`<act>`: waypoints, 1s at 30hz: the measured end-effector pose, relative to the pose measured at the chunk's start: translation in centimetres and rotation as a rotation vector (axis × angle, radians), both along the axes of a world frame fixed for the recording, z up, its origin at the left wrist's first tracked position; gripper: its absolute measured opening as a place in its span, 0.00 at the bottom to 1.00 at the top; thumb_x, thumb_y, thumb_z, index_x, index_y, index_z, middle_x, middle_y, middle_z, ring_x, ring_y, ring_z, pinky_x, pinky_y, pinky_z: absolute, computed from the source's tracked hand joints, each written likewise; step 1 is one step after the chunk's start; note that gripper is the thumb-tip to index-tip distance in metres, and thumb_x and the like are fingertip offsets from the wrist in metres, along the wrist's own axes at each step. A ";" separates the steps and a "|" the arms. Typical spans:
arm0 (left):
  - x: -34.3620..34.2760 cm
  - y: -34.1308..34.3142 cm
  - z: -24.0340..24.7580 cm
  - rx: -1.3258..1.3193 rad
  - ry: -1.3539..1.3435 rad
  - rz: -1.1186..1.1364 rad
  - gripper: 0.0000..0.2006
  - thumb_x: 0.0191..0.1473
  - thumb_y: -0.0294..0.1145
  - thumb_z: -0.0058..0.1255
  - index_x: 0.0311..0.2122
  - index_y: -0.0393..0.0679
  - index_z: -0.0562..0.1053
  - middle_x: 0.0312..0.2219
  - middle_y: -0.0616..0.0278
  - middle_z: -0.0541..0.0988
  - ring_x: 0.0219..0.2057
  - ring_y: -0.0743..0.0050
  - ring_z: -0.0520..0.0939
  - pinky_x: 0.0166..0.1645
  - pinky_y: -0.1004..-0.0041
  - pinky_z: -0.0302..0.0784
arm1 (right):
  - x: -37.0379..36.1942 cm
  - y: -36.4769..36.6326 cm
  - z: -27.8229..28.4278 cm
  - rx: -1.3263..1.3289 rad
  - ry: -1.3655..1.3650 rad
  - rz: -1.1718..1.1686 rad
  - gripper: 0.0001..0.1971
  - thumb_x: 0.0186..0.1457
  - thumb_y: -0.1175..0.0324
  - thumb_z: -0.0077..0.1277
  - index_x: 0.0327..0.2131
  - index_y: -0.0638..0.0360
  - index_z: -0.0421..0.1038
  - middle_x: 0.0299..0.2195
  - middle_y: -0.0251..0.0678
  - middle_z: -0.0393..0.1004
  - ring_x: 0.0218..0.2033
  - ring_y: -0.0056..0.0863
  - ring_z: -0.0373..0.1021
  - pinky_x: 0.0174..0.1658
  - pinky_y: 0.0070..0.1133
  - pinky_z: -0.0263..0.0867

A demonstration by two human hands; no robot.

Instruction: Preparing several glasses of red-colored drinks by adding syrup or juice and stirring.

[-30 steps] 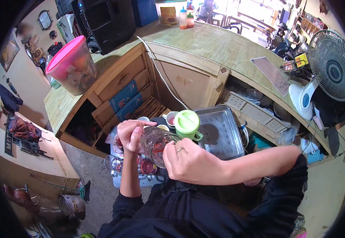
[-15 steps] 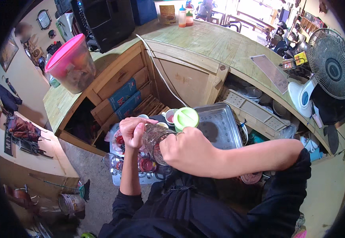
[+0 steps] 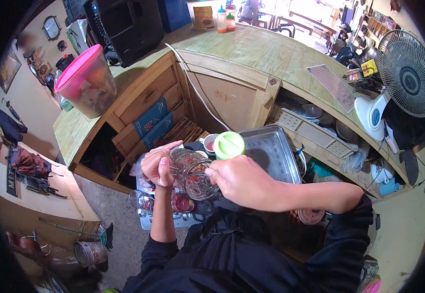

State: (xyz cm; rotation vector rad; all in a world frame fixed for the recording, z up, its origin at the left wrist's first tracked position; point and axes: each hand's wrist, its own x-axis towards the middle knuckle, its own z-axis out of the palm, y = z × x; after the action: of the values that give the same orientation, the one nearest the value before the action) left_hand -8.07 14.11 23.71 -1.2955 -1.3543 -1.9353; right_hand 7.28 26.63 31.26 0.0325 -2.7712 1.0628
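A clear patterned glass mug (image 3: 198, 179) is tilted in front of me, its mouth facing toward me and to the right. My left hand (image 3: 159, 166) is closed at its left side, where the handle would be, with the thumb raised. At the rim, my right hand (image 3: 242, 181) is closed, thumb and fingers pinched together; what they hold, if anything, is hidden. Just beyond stands a container with a light green lid (image 3: 229, 145), beside a white cup (image 3: 208, 141). Below the left hand, glass mugs with red contents (image 3: 182, 201) sit on a pale tray (image 3: 148, 223).
A metal tray (image 3: 290, 161) lies right of the green-lidded container. The curved wooden counter (image 3: 237, 61) carries a pink-lidded tub (image 3: 88, 85), a black speaker (image 3: 127, 29), sauce bottles (image 3: 222, 22) and a fan (image 3: 408, 78). Shelves with dishes (image 3: 310, 115) open below it.
My right hand has drawn back slightly from the mug's mouth, and its fingers now pinch at the rim. The mug has turned so that its mouth shows more. My left hand has shifted a little left.
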 end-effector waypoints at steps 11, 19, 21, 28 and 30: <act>0.1 0.2 0.7 -0.018 0.088 -0.115 0.15 0.42 0.29 0.35 0.08 0.36 0.58 0.05 0.65 0.58 0.08 0.75 0.63 0.31 0.53 0.77 | 1.4 -3.1 -0.4 1.000 0.280 0.287 0.05 0.39 0.70 0.46 0.18 0.62 0.65 0.12 0.33 0.62 0.14 0.22 0.63 0.17 0.20 0.55; -0.1 0.0 -0.6 0.078 0.030 -0.011 0.14 0.44 0.25 0.33 0.10 0.37 0.58 0.08 0.67 0.56 0.11 0.81 0.57 0.34 0.47 0.75 | -1.4 -1.2 -1.1 -0.301 -0.054 -0.058 0.10 0.51 0.72 0.37 0.23 0.69 0.67 0.20 0.49 0.71 0.25 0.43 0.70 0.30 0.30 0.65; -0.3 -0.3 -1.1 0.097 0.003 -0.025 0.14 0.44 0.25 0.33 0.10 0.38 0.58 0.08 0.67 0.55 0.11 0.81 0.57 0.34 0.46 0.75 | -0.8 -1.1 -0.9 -0.209 -0.045 -0.041 0.11 0.52 0.71 0.38 0.23 0.69 0.66 0.20 0.48 0.70 0.24 0.42 0.70 0.28 0.30 0.65; -0.7 -0.4 -1.6 0.236 -0.136 -0.014 0.13 0.39 0.27 0.34 0.08 0.36 0.58 0.05 0.65 0.57 0.08 0.80 0.59 0.33 0.49 0.76 | 0.2 -2.1 0.1 0.789 0.248 0.021 0.04 0.40 0.71 0.46 0.19 0.60 0.64 0.13 0.34 0.67 0.14 0.25 0.68 0.14 0.22 0.60; -0.5 0.1 -1.4 0.198 -0.104 -0.029 0.14 0.40 0.28 0.35 0.07 0.36 0.59 0.05 0.64 0.57 0.08 0.79 0.59 0.33 0.49 0.76 | 0.1 -2.5 -0.3 0.872 0.250 0.079 0.03 0.38 0.71 0.46 0.19 0.59 0.64 0.12 0.32 0.67 0.14 0.22 0.68 0.14 0.21 0.60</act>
State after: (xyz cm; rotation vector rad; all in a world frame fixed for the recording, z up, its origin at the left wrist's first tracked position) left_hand -8.57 14.19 22.29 -1.1404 -1.1623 -2.1220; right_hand 7.34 24.18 30.96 0.3545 -2.7666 -0.1966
